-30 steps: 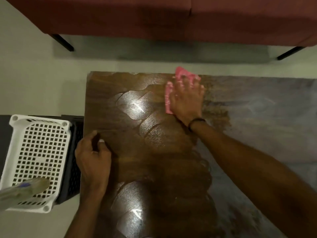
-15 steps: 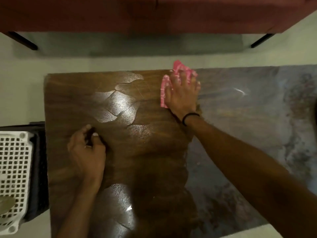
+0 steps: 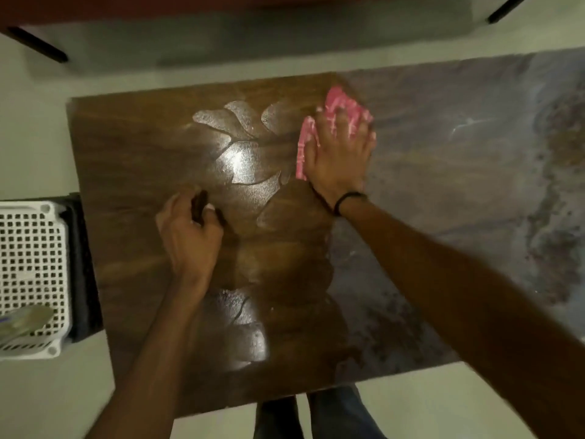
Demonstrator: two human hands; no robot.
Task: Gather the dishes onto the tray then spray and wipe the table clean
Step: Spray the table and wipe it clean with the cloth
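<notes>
A dark wooden table [image 3: 133, 172] fills the middle of the view; its left half is wet and shiny, its right half dull and grey. My right hand [image 3: 337, 153] lies flat with spread fingers on a pink cloth [image 3: 338, 101] near the table's far edge. My left hand [image 3: 190, 236] rests on the wet wood to the left, fingers loosely curled, thumb and fingertips touching the surface, nothing in it. A white perforated tray [image 3: 31, 248] sits off the table's left edge, with a blurred spray bottle [image 3: 25, 318] lying at its near end.
The tray rests on a dark stand [image 3: 84, 264] beside the table. A red sofa on black legs [image 3: 38, 45] runs along the far side. Pale floor [image 3: 38, 137] surrounds the table. My legs [image 3: 316, 416] show at the near edge.
The view has shifted, so the table sits further right and lower in the frame. My right hand stays pressed on the pink cloth near the far edge; my left hand stays resting on the table.
</notes>
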